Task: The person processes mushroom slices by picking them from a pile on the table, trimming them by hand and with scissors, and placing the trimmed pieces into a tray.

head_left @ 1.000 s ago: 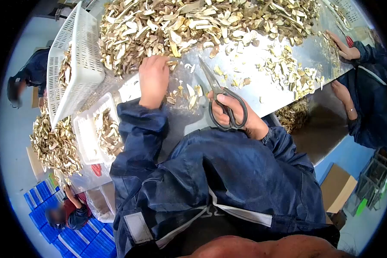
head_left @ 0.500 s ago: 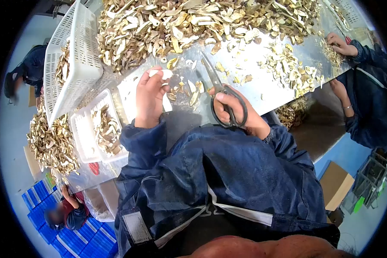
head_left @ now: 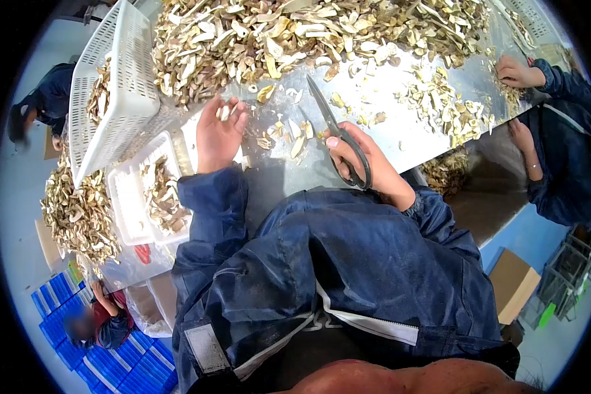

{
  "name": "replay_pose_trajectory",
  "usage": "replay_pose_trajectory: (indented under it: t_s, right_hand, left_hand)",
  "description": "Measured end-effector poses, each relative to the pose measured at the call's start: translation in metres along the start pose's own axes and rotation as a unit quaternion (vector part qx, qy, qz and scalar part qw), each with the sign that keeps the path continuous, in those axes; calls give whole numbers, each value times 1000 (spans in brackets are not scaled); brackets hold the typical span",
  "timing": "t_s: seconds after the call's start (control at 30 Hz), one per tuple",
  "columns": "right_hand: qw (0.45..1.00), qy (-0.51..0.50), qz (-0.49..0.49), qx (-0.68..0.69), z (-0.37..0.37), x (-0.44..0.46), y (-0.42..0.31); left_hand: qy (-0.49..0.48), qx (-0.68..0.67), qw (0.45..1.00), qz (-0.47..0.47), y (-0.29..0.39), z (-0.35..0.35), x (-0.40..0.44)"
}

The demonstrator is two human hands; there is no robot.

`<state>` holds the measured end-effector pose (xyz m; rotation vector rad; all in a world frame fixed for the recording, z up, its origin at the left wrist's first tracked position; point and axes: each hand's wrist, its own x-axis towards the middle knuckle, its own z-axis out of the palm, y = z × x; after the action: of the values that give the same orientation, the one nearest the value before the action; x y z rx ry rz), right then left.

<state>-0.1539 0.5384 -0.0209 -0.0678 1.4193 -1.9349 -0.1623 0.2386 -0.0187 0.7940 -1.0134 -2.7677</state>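
Observation:
My left hand [head_left: 219, 139] is raised over the metal table with its palm turned up, and a small pale mushroom slice [head_left: 224, 113] sits between its curled fingers. A pair of black-handled scissors [head_left: 324, 104] is in my right hand [head_left: 368, 157], its fingers wrapped round the handles. The scissor blades look closed and point away from me, toward the pile. Several loose mushroom pieces [head_left: 298, 134] lie on the table between my two hands. Ahead of both hands spreads a large heap of dried mushroom slices [head_left: 243, 49].
At left a tilted white perforated basket [head_left: 126, 85] stands near a white tray [head_left: 130, 205] and another mushroom heap [head_left: 79, 210]. Paler slices [head_left: 440, 105] lie at right, near a co-worker's hand [head_left: 515, 71]. Other people are at the left edges of the scene.
My left hand has shifted left and slightly up, turning so its palm shows more. My right hand has tilted with the scissors, whose handles now look narrower.

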Motion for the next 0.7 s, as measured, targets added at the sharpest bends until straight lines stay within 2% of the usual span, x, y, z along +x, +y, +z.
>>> replay_pose_trajectory:
  t_s: [0.1, 0.13, 0.17, 0.23, 0.33, 0.47, 0.57, 0.6, 0.7]
  right_hand:
    - [1000, -10, -7, 4, -2, -1, 0]
    - [1000, -14, -9, 6, -5, -1, 1]
    - [1000, -19, -11, 7, -7, -1, 2]
    - [999, -25, -16, 13, -9, -1, 2]
    - [999, -30, -20, 29, -10, -2, 2]
    - [998, -45, -28, 45, -13, 0, 3]
    - [997, -59, -23, 52, -14, 0, 1]
    - [996, -63, -19, 56, -15, 0, 0]
    - [995, -65, -23, 66, -18, 2, 1]
  left_hand:
    - [-70, 279, 955, 67, -2, 10, 21]
    - [2, 391, 915, 95, -6, 19, 25]
    - [-25, 503, 853, 135, -7, 22, 28]
    - [-46, 695, 668, 263, -12, 26, 35]
    - [-51, 787, 556, 262, -21, 26, 31]
    - [-50, 767, 591, 243, -23, 19, 15]
    - [-78, 579, 803, 118, -11, -11, 22]
    - [-31, 391, 920, -14, -1, 5, 6]
    - [-145, 123, 977, -94, 14, -1, 2]
